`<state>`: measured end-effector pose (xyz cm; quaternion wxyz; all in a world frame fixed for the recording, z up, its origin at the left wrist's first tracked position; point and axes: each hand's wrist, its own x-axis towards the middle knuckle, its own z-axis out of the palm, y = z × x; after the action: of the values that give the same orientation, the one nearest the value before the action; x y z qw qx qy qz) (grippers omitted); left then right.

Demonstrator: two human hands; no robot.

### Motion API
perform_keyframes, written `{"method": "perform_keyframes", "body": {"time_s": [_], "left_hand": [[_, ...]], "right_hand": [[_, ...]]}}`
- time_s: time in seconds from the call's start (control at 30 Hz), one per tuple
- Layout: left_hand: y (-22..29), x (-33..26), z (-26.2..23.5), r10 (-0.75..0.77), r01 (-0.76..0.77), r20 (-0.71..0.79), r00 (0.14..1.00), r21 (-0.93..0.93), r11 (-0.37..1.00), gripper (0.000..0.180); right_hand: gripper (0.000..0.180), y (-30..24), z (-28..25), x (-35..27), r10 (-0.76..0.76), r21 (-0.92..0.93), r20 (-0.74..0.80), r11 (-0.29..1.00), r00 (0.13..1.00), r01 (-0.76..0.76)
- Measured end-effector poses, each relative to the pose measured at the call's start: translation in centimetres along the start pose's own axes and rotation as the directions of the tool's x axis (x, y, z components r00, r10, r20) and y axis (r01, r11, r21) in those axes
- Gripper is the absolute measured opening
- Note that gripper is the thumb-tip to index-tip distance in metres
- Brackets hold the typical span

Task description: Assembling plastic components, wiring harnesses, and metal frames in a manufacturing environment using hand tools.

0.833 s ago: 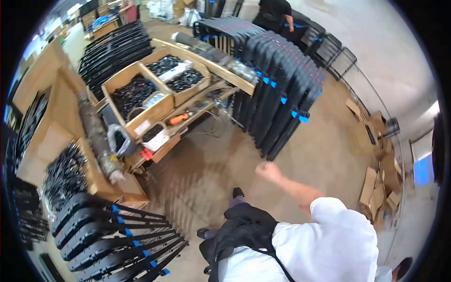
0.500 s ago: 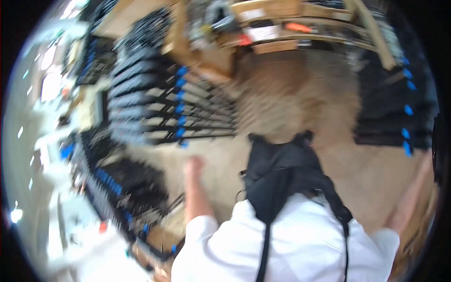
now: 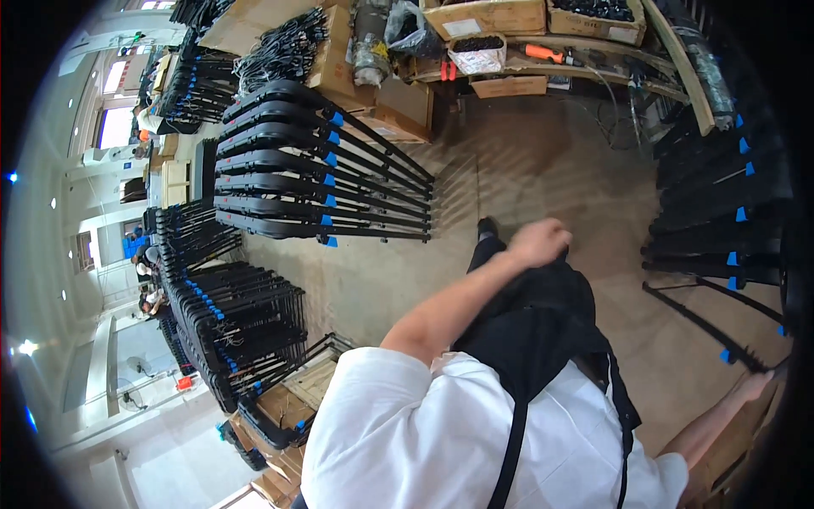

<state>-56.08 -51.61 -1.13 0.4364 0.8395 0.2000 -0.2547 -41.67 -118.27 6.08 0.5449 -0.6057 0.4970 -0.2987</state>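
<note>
My left hand (image 3: 540,242) hangs in front of my body with its fingers curled and nothing seen in them. It is over the dark floor side of my black apron (image 3: 530,335). At the far right, my right hand (image 3: 755,386) is closed around the end of a black tubular frame (image 3: 699,322) with blue pieces on it. This frame slants down from the row of similar black frames (image 3: 712,204) on the right. Part of it runs into the dark rim of the picture, so its full shape is hidden.
A row of black frames (image 3: 326,174) with blue pieces stands at the left; more frames (image 3: 242,314) stand behind. Ahead, a wooden bench (image 3: 627,75) holds cartons and an orange-handled tool (image 3: 543,53). An open carton (image 3: 284,411) lies at the lower left.
My left arm has swung inward from the left to the front of my body. My right hand has come lower, and a slanted black frame now shows at it. The view has shifted and sharpened.
</note>
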Motion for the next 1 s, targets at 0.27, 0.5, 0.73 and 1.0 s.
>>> {"method": "perform_keyframes", "body": {"time_s": [0.27,0.5,0.73,1.0], "left_hand": [[28.3,-1.9,23.3,0.453,-0.432,0.590,0.669,-0.189,0.882,0.058],[27.5,-12.8,25.1,0.441,-0.106,0.678,0.588,-0.475,0.873,0.022],[25.3,-10.7,18.7,0.408,-0.077,0.794,0.450,-0.421,0.904,0.031],[24.0,-9.7,10.5,0.376,-0.084,0.852,0.364,-0.372,0.924,0.033]], "right_hand": [[0.063,8.5,-15.4,-19.2,-0.111,0.214,0.650,0.976,0.752,-0.041],[0.065,29.7,-14.6,-34.3,0.432,0.207,0.553,0.757,0.712,-0.620],[0.063,44.9,-16.3,-22.8,0.353,0.019,0.839,0.741,0.414,-0.671],[0.060,40.4,-13.5,-22.3,0.296,0.191,0.705,0.796,0.644,-0.574]]}}
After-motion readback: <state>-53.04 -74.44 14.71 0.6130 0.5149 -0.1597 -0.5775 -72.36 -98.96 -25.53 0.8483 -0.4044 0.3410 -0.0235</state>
